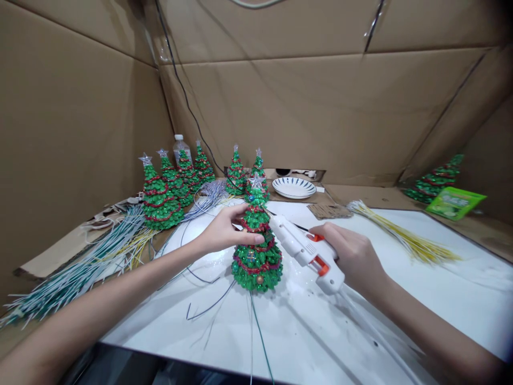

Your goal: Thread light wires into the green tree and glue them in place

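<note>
Left hand [229,230] clasps 1 tree [257,267] upright, apparently to steady it; right hand [355,251] grips the glue gun [302,247], likely for aiming its nozzle [270,213] (contact unclear) at the tree.

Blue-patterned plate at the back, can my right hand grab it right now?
Probably not: your right hand is holding the glue gun, though only a flat cardboard scrap seems to lie before the plate.
</note>
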`<state>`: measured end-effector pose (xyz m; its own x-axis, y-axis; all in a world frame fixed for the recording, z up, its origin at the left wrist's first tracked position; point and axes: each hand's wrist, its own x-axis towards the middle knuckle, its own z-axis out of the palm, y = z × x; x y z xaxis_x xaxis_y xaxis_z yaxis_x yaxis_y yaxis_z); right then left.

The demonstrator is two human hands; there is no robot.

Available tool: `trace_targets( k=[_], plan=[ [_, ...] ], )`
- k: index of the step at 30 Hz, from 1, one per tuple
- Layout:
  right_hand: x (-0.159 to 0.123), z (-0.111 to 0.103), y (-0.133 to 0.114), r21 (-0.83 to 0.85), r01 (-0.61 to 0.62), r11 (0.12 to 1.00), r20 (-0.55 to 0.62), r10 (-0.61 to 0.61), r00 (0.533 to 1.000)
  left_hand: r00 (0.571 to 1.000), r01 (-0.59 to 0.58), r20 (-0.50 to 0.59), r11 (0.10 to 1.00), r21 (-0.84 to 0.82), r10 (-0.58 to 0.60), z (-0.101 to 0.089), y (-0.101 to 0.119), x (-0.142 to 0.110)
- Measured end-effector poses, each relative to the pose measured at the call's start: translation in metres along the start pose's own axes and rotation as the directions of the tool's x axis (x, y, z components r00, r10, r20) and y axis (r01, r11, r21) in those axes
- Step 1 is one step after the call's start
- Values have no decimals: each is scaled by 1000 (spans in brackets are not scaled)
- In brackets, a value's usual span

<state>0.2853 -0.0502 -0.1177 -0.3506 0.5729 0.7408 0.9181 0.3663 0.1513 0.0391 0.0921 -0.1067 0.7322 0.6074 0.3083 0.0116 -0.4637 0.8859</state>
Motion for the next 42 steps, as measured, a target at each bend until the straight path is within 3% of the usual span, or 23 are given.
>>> trace_targets(
  k=[8, 15, 30, 33, 36, 38, 42],
  plan=[
    [2, -5, -5, 182, -155, 971, 82, 142, 986, 1000, 4, 14, 1000, 3, -4, 0, 2, -1],
    [1, -11, -1, 263, -309, 914, 247, 246, 937, 999, 2, 34, 1000, 3, -2, 0, 4, -1],
    [3, -8, 3, 357, -362, 861, 291, 266, 919, 999, 11, 40, 999, 47, -12, -1, 4, -2],
    [5, -8, 4, 385, -503, 774, 381, 363, 850, 1000, 2, 24, 997, 74, -4, -1, 5, -1],
    [8, -11, 4, 358, -690, 629, 523, 478, 706, 1000, 10, 25, 995, 95, -12, -1, 6, -1],
    [9, -14, 7, 379, -769, 515, 617, 479, 624, 999, 20, 31, 995, 101, -23, -1, 6, -1],
    [9, -18, 13, 498, -815, 295, 727, 370, 578, 999, 18, 46, 997, 74, -22, -1, 6, -2]
  ],
)
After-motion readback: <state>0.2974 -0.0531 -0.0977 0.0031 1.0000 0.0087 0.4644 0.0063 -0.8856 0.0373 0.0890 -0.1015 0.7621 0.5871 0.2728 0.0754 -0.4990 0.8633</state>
